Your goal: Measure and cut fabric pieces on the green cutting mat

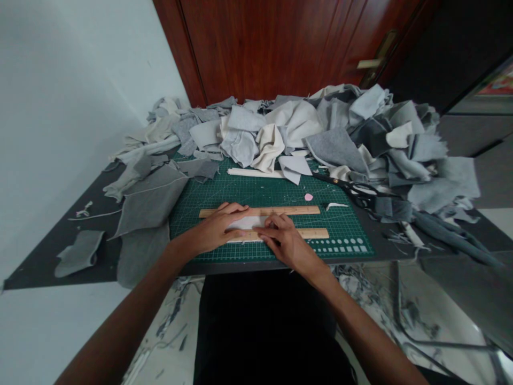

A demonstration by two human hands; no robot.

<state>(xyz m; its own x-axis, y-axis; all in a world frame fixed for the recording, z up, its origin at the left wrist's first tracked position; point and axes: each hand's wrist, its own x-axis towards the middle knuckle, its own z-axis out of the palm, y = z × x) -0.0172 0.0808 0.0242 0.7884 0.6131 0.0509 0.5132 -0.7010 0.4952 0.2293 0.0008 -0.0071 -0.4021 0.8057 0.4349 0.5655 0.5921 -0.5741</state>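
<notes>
A white piece of cloth or paper [247, 222] lies on the green cutting mat [260, 192], between two wooden rulers. My left hand [214, 229] rests flat with its fingers stretched over the piece; its fingertips reach the far ruler [284, 210] and its thumb is by the near ruler [315, 233]. Over the near ruler and the right end of the piece, my right hand [285, 239] has its fingers bent and drawn together. Whatever is between those fingertips is too small or hidden to make out. A narrow white edge shows below the near ruler.
Grey and cream cloth scraps [296, 123] heap along the back and right. Black scissors [352, 188] lie at the right, near a pink chalk-like piece [308, 197]. Grey cloth [148, 203] overlaps the mat's left edge. A metal frame [401, 321] stands below right.
</notes>
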